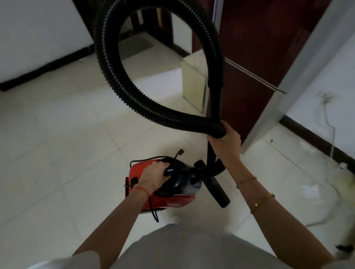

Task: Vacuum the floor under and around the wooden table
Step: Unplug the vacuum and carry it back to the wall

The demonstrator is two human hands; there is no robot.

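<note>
Head view, looking down: the left hand grips the black carry handle on top of the red vacuum, and the right hand is wrapped round the black hose where it doubles back beside the rigid tube, so both hands are holding the machine and neither is free. The vacuum appears to be lifted or just being set down, so the step in hand looks like carrying it into place, not cleaning yet. To do that well, keep the body level, hold the big hose loop up and away from the knees, and mind the loose black cord dangling under the body, which could catch a foot. The nozzle end hangs low beside the vacuum and should not knock the tiles. The floor is pale glossy tile with thin joints. A white wall with a dark skirting runs along the left, a dark red wooden panel stands ahead on the right, and a small cream box sits at its foot. No wooden desk can be made out for certain.
</note>
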